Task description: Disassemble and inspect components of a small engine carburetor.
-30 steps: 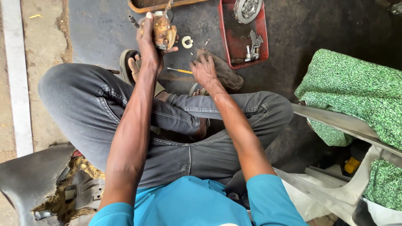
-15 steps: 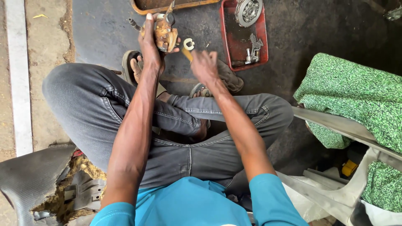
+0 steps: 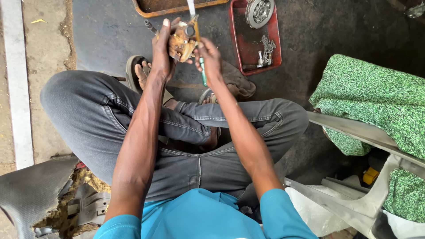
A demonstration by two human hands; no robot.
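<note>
Above the dark floor (image 3: 110, 35), the left hand (image 3: 163, 55) clasps a grimy metal part (image 3: 182, 44); touching it, the right hand (image 3: 209, 57) grips a green-handled screwdriver (image 3: 202, 71). Bare floor lies left; a red tray (image 3: 248, 44) sits just right.

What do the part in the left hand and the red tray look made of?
Part: seemingly cast metal, dull tan-brown with grime or rust, lumpy moulded shape. Red tray: could be painted metal or plastic; flat glossy red with a thin raised rim, too far to tell. Left hand holds the part.
</note>
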